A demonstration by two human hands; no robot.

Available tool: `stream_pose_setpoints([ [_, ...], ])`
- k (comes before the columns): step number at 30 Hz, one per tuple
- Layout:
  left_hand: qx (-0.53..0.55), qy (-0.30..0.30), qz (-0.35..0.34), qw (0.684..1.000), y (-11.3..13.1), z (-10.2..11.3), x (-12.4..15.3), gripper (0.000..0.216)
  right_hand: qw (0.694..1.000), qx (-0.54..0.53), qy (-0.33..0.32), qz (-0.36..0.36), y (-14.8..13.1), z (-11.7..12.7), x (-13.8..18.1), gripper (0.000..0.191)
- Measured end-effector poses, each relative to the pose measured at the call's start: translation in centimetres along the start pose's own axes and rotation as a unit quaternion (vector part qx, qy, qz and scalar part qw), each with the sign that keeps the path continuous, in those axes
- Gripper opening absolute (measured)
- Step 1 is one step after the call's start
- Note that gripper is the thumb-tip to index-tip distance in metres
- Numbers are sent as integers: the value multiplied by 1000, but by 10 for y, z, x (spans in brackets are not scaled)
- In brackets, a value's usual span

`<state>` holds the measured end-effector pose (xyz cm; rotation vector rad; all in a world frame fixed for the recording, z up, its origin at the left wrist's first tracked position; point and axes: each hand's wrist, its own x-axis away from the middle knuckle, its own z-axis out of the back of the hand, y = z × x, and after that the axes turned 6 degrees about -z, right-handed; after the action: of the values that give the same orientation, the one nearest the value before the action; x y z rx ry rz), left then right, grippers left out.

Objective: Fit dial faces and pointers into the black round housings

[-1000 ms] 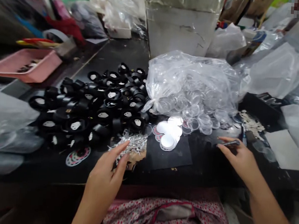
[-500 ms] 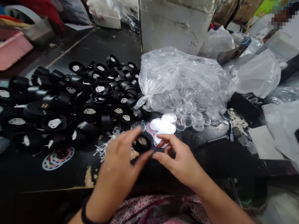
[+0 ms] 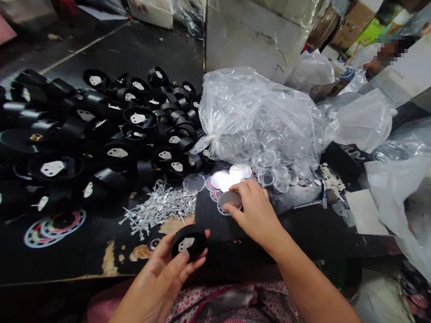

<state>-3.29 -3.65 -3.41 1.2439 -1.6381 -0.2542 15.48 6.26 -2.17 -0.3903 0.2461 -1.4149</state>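
Note:
My left hand [image 3: 173, 261] is closed around a round black case [image 3: 189, 242], near the table's front edge. The case's open side faces up and shows a pale metal plate inside, with my thumb by it. Over a small pile of discs, my right hand [image 3: 254, 210] pinches a grey-looking round disc [image 3: 229, 200] between thumb and fingers. Shiny white discs [image 3: 237, 171] lie just behind it, on top of printed ring dials [image 3: 212, 193]. Left of the pile are a clear disc [image 3: 194, 182] and a heap of thin white pointers [image 3: 161, 204].
Many black cases [image 3: 141, 118] cover the table's left side. Printed dials [image 3: 56, 227] lie at front left. A clear bag [image 3: 263, 101] of transparent discs stands behind the pile. To the right are a small hammer-like tool [image 3: 311, 202] and a white card [image 3: 367, 212]. Another person's hand [image 3: 371, 66] shows far right.
My left hand has moved down toward the table edge and turned, bringing the black case's inside into view. My right hand has moved forward onto the disc pile and taken hold of a disc.

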Motion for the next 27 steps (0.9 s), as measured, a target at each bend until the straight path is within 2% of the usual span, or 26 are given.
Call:
stream_pose_setpoints([
  [2, 34, -12, -19, 999, 1, -3, 1, 43, 997, -80, 16, -6, 4, -4, -1, 17],
  [5, 61, -3, -26, 998, 4, -2, 0, 33, 973, -227, -2, -46, 11, -3, -3, 2],
  [7, 77, 7, -17, 997, 6, -3, -3, 32, 957, -283, -10, -56, 15, 0, -4, 8],
  [9, 98, 17, -3, 995, 7, -8, -6, 33, 957, -289, 20, -31, 14, 3, -1, 12],
  [12, 138, 43, 19, 989, 10, -20, -11, 38, 970, -220, 88, 61, 2, 2, 12, 18],
  [14, 168, 45, 13, 985, 12, -29, -14, 41, 972, -180, 79, 126, -10, -2, 22, 19],
  [16, 188, 44, -5, 981, 14, -34, -14, 40, 967, -198, 28, 157, -19, -7, 30, 19],
  [18, 197, 47, -20, 979, 15, -35, -13, 40, 959, -242, -9, 150, -25, -10, 32, 18],
  [21, 195, 34, -25, 980, 13, -31, -11, 38, 958, -264, -44, 102, -28, -8, 28, 24],
  [24, 168, 20, -33, 985, 8, -24, -10, 37, 958, -274, -52, 68, -32, 0, 24, 21],
  [27, 133, 3, -39, 990, 1, -21, -8, 41, 941, -329, -40, 61, -40, 5, 24, 12],
])
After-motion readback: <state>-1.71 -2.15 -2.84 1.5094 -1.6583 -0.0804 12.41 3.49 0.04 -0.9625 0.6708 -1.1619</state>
